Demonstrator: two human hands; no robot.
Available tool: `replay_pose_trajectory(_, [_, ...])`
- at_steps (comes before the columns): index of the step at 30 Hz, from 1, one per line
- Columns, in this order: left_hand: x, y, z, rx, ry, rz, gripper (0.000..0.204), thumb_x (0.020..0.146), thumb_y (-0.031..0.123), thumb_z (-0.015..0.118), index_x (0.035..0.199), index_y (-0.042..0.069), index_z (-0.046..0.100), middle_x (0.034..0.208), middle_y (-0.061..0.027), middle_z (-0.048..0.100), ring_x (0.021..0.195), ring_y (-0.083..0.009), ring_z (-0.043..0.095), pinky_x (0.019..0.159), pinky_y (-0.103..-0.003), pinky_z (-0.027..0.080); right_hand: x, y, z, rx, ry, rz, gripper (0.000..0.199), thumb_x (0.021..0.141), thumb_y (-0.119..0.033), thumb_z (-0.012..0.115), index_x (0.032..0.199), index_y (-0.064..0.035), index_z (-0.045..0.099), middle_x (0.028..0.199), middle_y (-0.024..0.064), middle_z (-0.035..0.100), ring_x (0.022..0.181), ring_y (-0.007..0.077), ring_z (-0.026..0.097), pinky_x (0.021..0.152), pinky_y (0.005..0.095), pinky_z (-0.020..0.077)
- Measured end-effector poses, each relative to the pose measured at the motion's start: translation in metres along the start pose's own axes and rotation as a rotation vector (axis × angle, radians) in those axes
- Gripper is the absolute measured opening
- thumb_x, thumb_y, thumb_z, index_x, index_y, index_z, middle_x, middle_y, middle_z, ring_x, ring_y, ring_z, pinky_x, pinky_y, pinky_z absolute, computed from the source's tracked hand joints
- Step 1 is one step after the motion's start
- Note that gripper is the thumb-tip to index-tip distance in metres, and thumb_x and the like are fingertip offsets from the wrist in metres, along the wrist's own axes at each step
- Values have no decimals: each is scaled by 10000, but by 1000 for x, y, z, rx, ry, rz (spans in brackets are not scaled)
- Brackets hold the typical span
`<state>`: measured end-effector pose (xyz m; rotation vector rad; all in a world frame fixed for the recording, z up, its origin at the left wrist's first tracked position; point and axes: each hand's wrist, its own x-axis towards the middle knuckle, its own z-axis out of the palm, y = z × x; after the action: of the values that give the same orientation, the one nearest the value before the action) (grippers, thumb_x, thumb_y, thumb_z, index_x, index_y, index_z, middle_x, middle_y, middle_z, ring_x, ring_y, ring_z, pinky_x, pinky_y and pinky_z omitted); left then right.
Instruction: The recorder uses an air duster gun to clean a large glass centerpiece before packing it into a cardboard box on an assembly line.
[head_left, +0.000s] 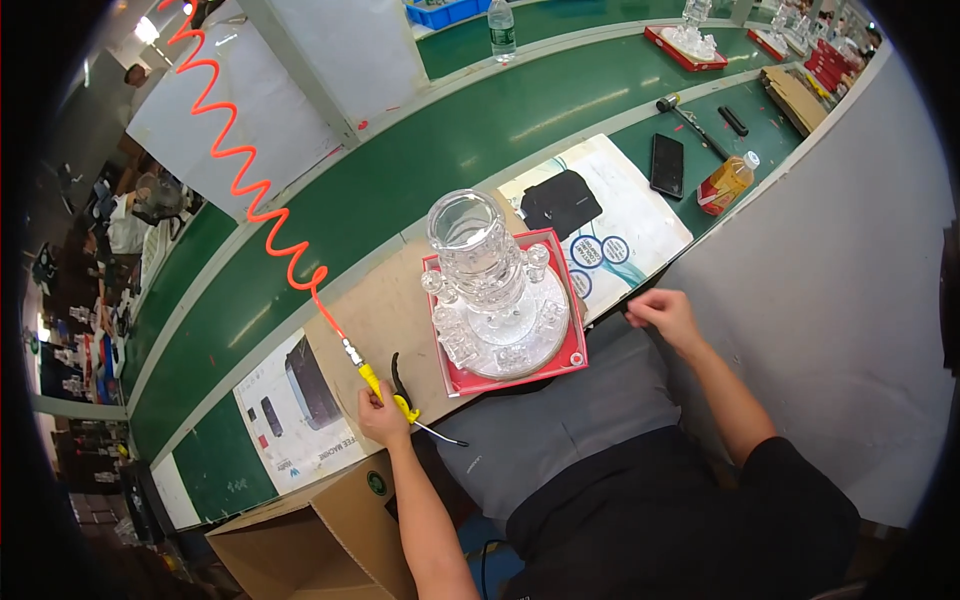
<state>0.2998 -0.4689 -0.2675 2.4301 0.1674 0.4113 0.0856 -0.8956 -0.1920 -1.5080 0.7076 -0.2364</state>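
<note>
My left hand (382,416) is closed around a yellow air blow gun (370,379) at the table's front edge. Its thin bent nozzle points right, toward my lap, and an orange coiled hose (236,150) runs up from its far end. To the right of it, a red shallow box (577,330) holds a clear, shiny castle-like assembly (490,290): a wide open cylinder on a round base with small clear pieces around it. My right hand (664,312) hovers at the table's edge, right of the box, fingers curled together; anything between them is hidden.
Flattened printed cardboard (640,215) carries a black flat piece (563,204). Beyond lie a phone (667,165), a drink bottle (727,184), a mallet (692,125) and a small black object (733,121). A water bottle (502,32) stands at the back; an open carton (290,545) sits below left.
</note>
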Motion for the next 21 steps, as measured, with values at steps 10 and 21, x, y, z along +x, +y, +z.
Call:
replay_pose_trajectory(10, [2,-3,-3,29,-27,15,334,835,357,686,741,57,575,566,-13,476,515,-159,457,492,-347,351,2,-3,0,-511,212,-255,237,910,-225,605,1039,-26,612,815,123,662,671,199,650,598,323,483])
replay_pose_trajectory(21, [-4,3,-3,20,-17,-23,324,799,358,696,721,64,583,568,-50,508,510,-211,507,493,-382,377,133,-24,106,-1082,173,-245,334,888,-361,561,891,-27,573,819,234,670,784,399,665,685,490,522])
